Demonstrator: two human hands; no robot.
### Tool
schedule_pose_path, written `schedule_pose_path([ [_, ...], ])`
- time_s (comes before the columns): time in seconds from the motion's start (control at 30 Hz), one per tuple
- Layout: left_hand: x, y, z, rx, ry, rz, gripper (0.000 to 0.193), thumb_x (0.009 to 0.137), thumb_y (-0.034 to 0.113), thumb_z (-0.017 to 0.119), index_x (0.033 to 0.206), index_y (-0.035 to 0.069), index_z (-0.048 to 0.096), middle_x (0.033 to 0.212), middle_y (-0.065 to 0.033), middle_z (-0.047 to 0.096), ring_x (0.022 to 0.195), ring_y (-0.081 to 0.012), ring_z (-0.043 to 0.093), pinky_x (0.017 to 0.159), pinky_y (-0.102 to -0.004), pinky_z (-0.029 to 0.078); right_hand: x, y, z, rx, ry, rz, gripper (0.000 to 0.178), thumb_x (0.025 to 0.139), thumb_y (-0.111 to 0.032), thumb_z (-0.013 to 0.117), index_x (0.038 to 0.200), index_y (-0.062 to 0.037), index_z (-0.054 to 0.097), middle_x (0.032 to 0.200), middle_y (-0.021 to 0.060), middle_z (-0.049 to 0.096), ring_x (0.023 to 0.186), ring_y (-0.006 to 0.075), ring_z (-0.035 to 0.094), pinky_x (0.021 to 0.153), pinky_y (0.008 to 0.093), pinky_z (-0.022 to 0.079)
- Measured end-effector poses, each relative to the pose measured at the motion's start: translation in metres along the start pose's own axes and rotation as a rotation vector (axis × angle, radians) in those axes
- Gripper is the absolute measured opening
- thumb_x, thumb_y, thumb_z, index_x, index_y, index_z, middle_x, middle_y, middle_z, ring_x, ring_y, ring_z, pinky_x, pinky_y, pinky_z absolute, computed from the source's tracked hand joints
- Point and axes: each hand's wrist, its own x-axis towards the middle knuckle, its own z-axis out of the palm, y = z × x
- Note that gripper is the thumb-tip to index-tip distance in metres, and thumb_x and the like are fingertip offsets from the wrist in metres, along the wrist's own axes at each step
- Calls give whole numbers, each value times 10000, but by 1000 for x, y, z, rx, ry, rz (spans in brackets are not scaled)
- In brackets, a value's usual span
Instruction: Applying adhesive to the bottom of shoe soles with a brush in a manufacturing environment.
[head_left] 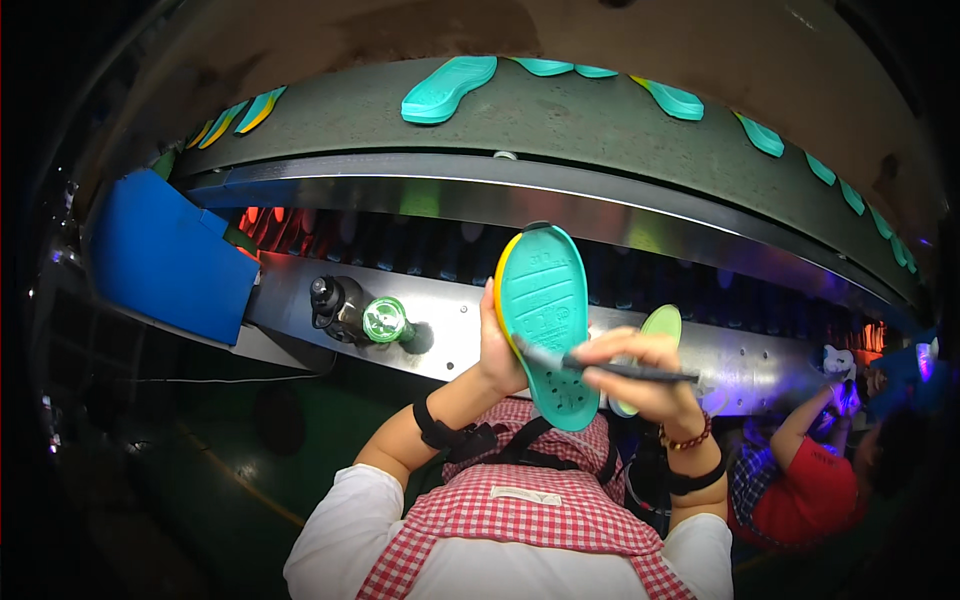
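Note:
A turquoise shoe sole (545, 290) with a yellow side edge and a black tip is held up in front of me. My left hand (500, 350) grips it along its left side, fingers partly hidden behind it. My right hand (645, 380) is closed around the dark handle of a brush (660, 374). The brush head, smeared by motion, lies over the sole's middle near its left edge; whether it touches cannot be told. Behind my right hand, a pale green sole-shaped piece (662, 325) shows in part.
A black bottle (338, 305) and a green container (386, 320) stand on the metal ledge (440, 345) at left. Beyond it runs a conveyor belt (330, 120) carrying several turquoise soles (450, 88). A blue panel (170, 255) stands left; a person in red (815, 485) sits right.

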Motion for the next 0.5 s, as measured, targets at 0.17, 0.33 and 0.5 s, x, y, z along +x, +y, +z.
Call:
schedule_pose_path([
  [0.17, -3, 13, 7, 45, -135, 217, 914, 736, 770, 139, 1168, 27, 452, 981, -191, 565, 850, -303, 575, 761, -427, 474, -2, -3, -1, -9, 8, -194, 211, 667, 24, 682, 872, -12, 649, 874, 128, 651, 863, 238, 623, 778, 309, 487],
  [0.33, -5, 27, 15, -77, -195, 330, 950, 696, 806, 179, 1137, 16, 469, 967, -201, 556, 824, -321, 572, 744, -432, 476, -13, -12, 2, -34, -200, -266, 208, 652, 29, 696, 848, -14, 644, 864, 106, 653, 856, 233, 622, 773, 323, 486],
  [0.5, 0, 33, 23, 35, -123, 413, 976, 683, 821, 175, 1166, 20, 451, 991, -211, 545, 821, -328, 573, 731, -443, 477, -11, -1, -8, -163, 79, -233, 233, 631, 56, 685, 848, -15, 640, 855, 107, 651, 826, 249, 615, 766, 327, 478],
])
